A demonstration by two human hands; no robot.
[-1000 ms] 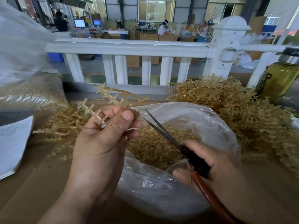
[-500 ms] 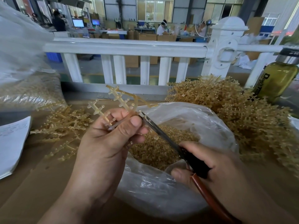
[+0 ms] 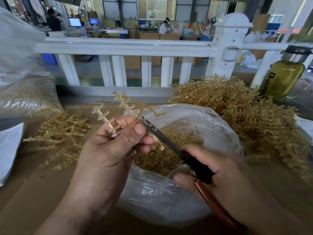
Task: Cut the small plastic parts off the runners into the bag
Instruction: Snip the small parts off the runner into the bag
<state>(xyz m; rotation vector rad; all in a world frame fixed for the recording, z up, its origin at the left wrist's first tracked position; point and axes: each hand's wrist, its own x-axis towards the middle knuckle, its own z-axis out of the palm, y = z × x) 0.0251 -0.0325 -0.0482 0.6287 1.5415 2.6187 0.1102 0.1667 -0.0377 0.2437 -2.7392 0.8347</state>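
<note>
My left hand (image 3: pixel 108 150): low in the middle of the frame. My thumb and fingers curl round a runner and pinch it tight.
My right hand (image 3: pixel 220 175): lower right. My fingers wrap round the scissors handles.
Scissors (image 3: pixel 162 135): dark blades, with black and red-brown handles. The blades point up and left from my right hand. They touch the runner right by my left thumb.
Runner (image 3: pixel 126 106): a pale yellow plastic stick with little side arms. It pokes up out of my left hand, over the open mouth of the bag.
Bag (image 3: pixel 152 197): clear plastic, in the middle of the frame under both my hands. It sits on the table (image 3: pixel 33 192), which is brown.
Small parts (image 3: pixel 166 158): a heap of tiny yellow-brown bits inside the bag.
Left pile (image 3: pixel 59 131): a few runners on the table, left of my left hand.
Right pile (image 3: pixel 254 124): a big tangle of runners just behind the bag, on the right.
Paper (image 3: pixel 8 150): white sheets at the left edge.
Big bag (image 3: pixel 22 82): clear, upper left, with yellow bits inside.
Bottle (image 3: pixel 284 77): yellow-green with a dark cap, upper right, behind the right pile.
Fence (image 3: pixel 118 46): white bars across the top half.
Far back: a big work hall with boxes and two bright screens (image 3: pixel 74 22). A person in white (image 3: pixel 163 28) sits there.
</note>
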